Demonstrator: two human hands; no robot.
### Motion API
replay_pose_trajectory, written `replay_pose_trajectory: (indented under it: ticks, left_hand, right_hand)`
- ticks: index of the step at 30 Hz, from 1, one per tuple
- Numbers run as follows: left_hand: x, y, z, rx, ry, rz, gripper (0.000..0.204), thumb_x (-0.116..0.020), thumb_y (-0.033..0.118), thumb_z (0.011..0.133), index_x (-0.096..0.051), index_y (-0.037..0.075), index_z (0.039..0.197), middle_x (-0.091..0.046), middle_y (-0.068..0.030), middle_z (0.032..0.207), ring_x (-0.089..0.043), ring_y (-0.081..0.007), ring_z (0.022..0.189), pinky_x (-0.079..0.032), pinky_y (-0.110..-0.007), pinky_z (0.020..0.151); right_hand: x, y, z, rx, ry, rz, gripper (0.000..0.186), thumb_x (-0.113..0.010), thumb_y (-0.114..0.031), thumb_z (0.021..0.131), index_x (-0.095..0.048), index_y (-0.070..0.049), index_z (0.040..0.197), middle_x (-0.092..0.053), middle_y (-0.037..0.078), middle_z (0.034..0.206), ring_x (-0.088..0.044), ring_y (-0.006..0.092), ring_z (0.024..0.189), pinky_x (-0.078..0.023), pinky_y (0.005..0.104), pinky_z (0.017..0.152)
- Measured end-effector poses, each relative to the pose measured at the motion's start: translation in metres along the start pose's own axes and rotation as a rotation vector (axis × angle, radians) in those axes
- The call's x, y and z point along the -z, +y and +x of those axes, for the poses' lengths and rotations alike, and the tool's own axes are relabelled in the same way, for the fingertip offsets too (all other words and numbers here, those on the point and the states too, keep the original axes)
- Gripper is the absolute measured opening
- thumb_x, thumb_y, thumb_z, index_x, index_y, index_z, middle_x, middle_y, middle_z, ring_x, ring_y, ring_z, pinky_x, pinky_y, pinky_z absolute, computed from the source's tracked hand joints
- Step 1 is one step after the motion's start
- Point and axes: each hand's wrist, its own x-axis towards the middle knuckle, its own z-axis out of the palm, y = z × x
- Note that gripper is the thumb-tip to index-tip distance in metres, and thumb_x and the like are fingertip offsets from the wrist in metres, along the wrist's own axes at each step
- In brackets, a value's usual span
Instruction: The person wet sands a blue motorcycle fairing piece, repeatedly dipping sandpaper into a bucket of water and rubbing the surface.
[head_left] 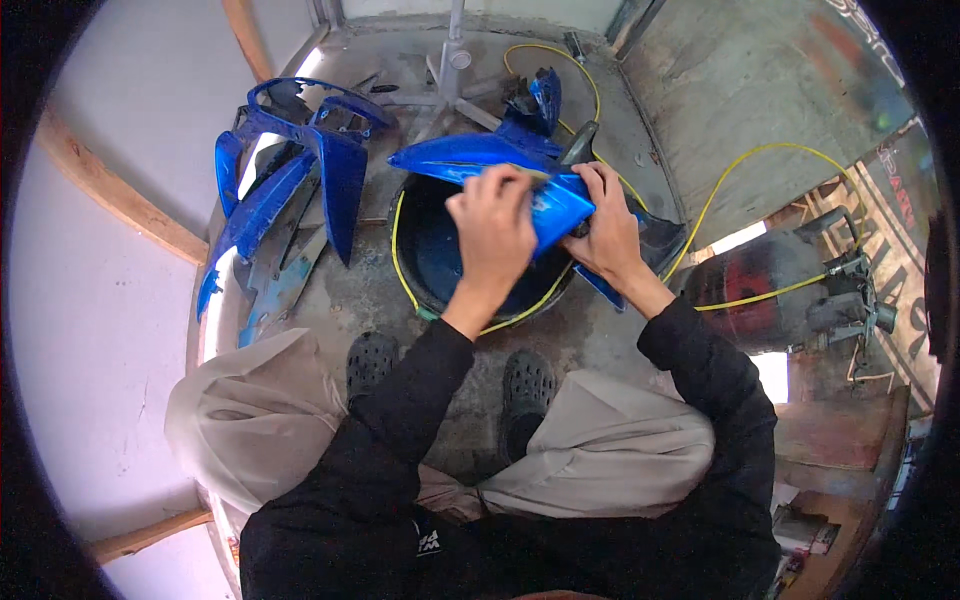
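Note:
My right hand (606, 231) grips the end of a glossy blue plastic panel (562, 212) held over a black tub (443, 262) with dark liquid inside. My left hand (492, 225), slightly blurred, is closed at the panel's surface; what its fingers hold is hidden, though something yellowish shows at the fingertips. A long pointed blue piece (430, 152) extends leftward behind my left hand, above the tub.
More blue fairing pieces (337, 190) lean at the left by a white wall (110, 350). A grey pole stand (450, 75) is behind the tub. A compressor tank (745, 295) with yellow hose (750, 150) stands right. My feet in grey clogs (527, 390) are below the tub.

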Motion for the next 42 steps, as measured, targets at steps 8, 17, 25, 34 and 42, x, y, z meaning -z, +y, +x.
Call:
replay_pose_trajectory:
  ticks: [8,17,25,34,42]
  left_hand:
    - [0.002,0.009,0.002,-0.145,-0.122,-0.108,0.017,-0.074,0.011,0.098,-0.077,0.007,0.114,-0.069,-0.0063,0.121,-0.064,-0.0299,0.113,-0.041,-0.047,0.096]
    - [0.005,0.001,0.005,-0.077,-0.105,-0.061,0.014,-0.075,0.012,0.098,-0.077,0.007,0.112,-0.069,-0.0055,0.12,-0.063,-0.0288,0.118,-0.04,-0.048,0.099]
    - [0.007,-0.002,0.011,0.015,-0.032,0.048,0.012,-0.076,0.014,0.099,-0.077,0.01,0.11,-0.069,-0.0044,0.12,-0.063,-0.0292,0.117,-0.04,-0.049,0.099]
    - [-0.001,0.002,0.006,-0.065,0.003,0.099,0.012,-0.079,0.018,0.095,-0.079,0.012,0.105,-0.069,-0.0027,0.126,-0.061,-0.0277,0.124,-0.034,-0.05,0.101]
    - [0.006,-0.007,0.016,-0.029,-0.024,0.09,0.015,-0.079,0.017,0.096,-0.082,0.012,0.11,-0.069,-0.0059,0.133,-0.059,-0.0316,0.13,-0.037,-0.053,0.104]
  right_hand:
    - [0.0,-0.002,0.002,-0.05,-0.008,0.025,0.105,-0.1,-0.023,0.068,-0.048,-0.022,0.159,-0.05,0.019,0.16,-0.056,0.0468,0.145,-0.064,0.0578,0.099]
    - [0.001,-0.003,0.001,0.004,-0.004,-0.002,0.104,-0.099,-0.022,0.068,-0.048,-0.021,0.159,-0.05,0.019,0.159,-0.056,0.0467,0.145,-0.063,0.0573,0.099]
    - [0.0,-0.002,0.004,-0.016,-0.006,-0.004,0.105,-0.099,-0.022,0.066,-0.048,-0.022,0.159,-0.05,0.018,0.16,-0.056,0.0463,0.145,-0.063,0.0578,0.1]
    - [0.0,-0.001,0.003,-0.024,0.001,-0.007,0.105,-0.097,-0.022,0.066,-0.048,-0.023,0.159,-0.05,0.018,0.16,-0.056,0.0465,0.144,-0.063,0.0587,0.099]
    - [0.0,-0.003,0.003,0.0,-0.004,-0.006,0.105,-0.099,-0.023,0.067,-0.048,-0.022,0.159,-0.051,0.019,0.157,-0.058,0.0476,0.142,-0.063,0.0576,0.099]
